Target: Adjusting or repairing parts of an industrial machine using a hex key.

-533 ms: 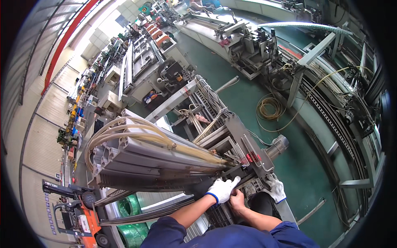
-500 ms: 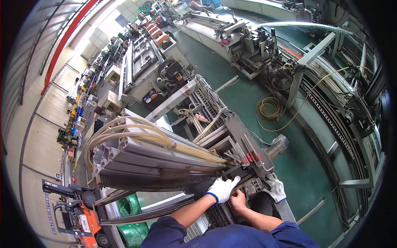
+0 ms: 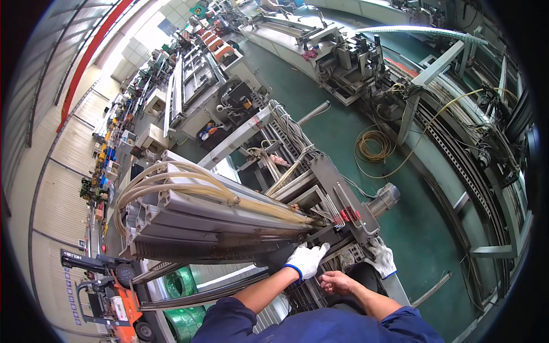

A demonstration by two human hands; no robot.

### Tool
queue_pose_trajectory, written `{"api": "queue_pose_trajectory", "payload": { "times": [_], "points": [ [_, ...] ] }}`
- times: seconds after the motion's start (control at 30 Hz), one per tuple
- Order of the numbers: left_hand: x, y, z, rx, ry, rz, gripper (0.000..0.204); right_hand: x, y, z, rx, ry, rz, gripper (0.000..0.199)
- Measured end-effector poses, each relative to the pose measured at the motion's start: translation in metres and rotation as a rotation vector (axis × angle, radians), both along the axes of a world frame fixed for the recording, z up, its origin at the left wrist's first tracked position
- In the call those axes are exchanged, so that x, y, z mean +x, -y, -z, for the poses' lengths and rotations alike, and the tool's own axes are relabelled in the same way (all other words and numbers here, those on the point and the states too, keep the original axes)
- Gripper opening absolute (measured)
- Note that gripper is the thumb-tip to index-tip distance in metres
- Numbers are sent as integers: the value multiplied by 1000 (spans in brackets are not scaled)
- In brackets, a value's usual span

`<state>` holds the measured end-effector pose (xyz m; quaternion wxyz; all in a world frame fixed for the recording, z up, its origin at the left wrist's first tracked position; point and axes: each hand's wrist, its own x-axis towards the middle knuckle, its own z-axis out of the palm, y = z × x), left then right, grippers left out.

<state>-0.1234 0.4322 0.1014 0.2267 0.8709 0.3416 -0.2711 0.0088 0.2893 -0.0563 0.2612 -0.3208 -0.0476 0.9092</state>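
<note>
My left hand point(image 3: 306, 260) wears a white knitted glove with a blue cuff. It rests at the machine's dark lower section, near the end of a bundle of tan hoses point(image 3: 269, 210). One digit points right; the other fingers curl down over the part, and whatever they grip is hidden. Bare and just right of it, my right hand point(image 3: 337, 282) has its fingers drawn together; anything in them is too small to make out. A white glove point(image 3: 382, 257) lies crumpled on the machine frame beside my dark-trousered knee point(image 3: 363, 275).
Long grey aluminium profiles point(image 3: 189, 206) fan out on the left. A grey motor point(image 3: 384, 197) juts from the steel plate point(image 3: 337, 186) ahead. Coiled hose point(image 3: 374, 144) lies on the green floor. Green strapping rolls point(image 3: 180, 282) and an orange forklift point(image 3: 123, 306) stand lower left.
My right hand has drawn slightly away from the left one and turned, its fingers now showing more. The left hand has hardly moved. The loose glove stays in place.
</note>
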Motion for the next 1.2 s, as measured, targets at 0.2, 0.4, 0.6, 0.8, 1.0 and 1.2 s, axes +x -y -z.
{"api": "queue_pose_trajectory", "payload": {
  "times": [0.2, 0.4, 0.6, 0.8, 1.0, 1.2],
  "points": [
    [-1, 0, 5, 12, -1, 15, 58, -16, -16, -3, 91, 102, -55, 19],
    [-2, 0, 3, 16, -9, 0, 60, -3, -8, 0, 185, 99, -197, 21],
    [-1, -1, 2, -7, -12, -15, 61, 2, -12, -18, 302, 220, -336, 27],
    [1, -1, -1, -21, -23, -36, 59, 1, -12, -16, 157, 82, -302, 25],
    [-4, 1, 8, 20, 44, -17, 57, -3, -5, -13, 54, -17, -209, 25],
    [-2, 1, 4, 35, 40, 7, 58, -4, -4, -1, -9, -198, -149, 24]
  ]
}}
